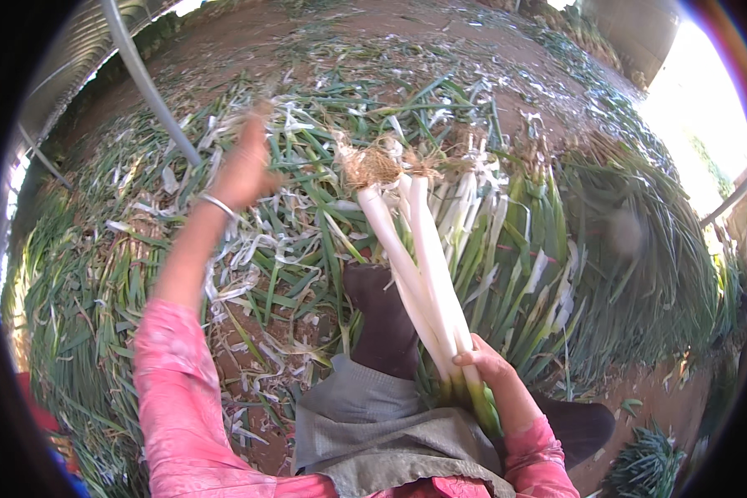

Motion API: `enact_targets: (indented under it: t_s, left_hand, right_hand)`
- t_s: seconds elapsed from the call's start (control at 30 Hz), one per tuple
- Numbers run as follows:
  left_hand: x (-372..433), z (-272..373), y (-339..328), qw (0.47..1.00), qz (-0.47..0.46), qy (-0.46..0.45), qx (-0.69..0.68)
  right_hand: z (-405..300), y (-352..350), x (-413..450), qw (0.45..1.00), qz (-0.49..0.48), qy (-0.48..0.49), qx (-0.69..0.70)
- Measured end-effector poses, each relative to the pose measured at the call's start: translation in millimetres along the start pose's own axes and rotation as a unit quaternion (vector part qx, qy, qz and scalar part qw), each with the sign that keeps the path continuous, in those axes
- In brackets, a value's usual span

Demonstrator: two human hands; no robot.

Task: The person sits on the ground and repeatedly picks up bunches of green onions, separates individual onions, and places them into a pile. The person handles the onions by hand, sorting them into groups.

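A few long-stemmed green onions lie slanted over my lap, white shafts upward and brown tangled roots at the far end. My right hand is closed around them low down, where white turns to green. The green tops run under my wrist and out of sight. My left hand, blurred, is stretched out to the left above the litter of trimmed leaves. Its thumb stands apart from the fingers, and I see nothing in it. A grey cloth covers my lap.
Beside the held stalks lie more green onions, with a large heap to the right. Another heap lies left. A metal pole rises at upper left. Scraps cover the brown soil. A small green bunch sits lower right.
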State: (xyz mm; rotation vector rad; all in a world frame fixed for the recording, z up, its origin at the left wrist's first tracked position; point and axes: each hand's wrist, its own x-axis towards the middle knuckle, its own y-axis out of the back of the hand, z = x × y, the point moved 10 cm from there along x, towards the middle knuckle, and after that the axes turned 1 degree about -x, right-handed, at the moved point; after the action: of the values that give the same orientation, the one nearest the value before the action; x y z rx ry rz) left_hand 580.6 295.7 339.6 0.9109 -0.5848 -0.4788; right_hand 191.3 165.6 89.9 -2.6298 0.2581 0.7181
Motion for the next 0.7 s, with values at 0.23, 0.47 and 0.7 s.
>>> enact_targets:
  t_s: [0.23,0.47,0.7]
  left_hand:
    - [-55,34,-171,0.918,-0.166,-0.112,-0.341]
    - [5,54,-135,0.977,-0.029,-0.189,-0.096]
    - [82,-123,-25,0.910,0.100,-0.282,0.288]
  right_hand:
    - [1,-33,0,0.996,-0.092,0.001,0.022]
    - [-52,-12,5,0.994,-0.017,0.100,-0.044]
    - [-71,-11,-12,0.987,-0.017,0.121,-0.107]
